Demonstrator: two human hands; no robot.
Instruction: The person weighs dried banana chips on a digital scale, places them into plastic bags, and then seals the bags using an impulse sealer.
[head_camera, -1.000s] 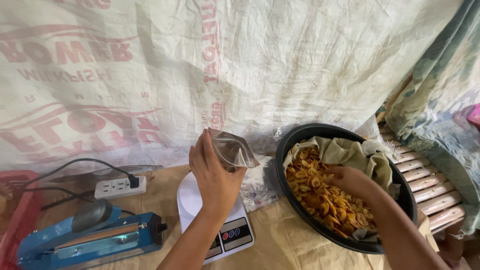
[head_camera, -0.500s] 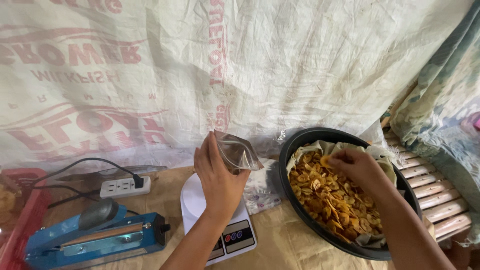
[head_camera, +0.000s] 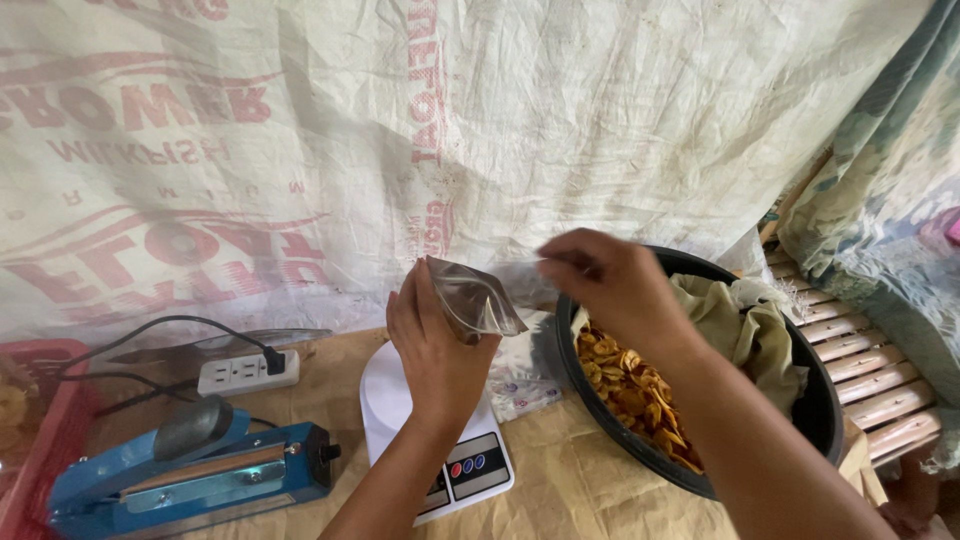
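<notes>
I hold a small clear plastic bag (head_camera: 472, 303) in my left hand (head_camera: 437, 355), thumb and fingers pinched around its lower part so the open mouth tilts up and to the right. The bag hangs in the air above a white kitchen scale (head_camera: 425, 432) on the desk (head_camera: 560, 480). It is thin, crinkled and see-through, and looks nearly empty.

My right hand (head_camera: 608, 285) is blurred just beside the bag's mouth, fingers bunched together; I cannot tell whether they hold any chips. To fill well, I judge the mouth should stay wide and steady, with my right fingers right over the opening before they loosen.

To the right sits a wide black bowl (head_camera: 815, 415) lined with cloth, holding golden fried chips (head_camera: 630, 385). To the left lie a blue heat sealer (head_camera: 190, 475) and a white power strip (head_camera: 245, 372). A printed sack sheet (head_camera: 400, 130) hangs behind.
</notes>
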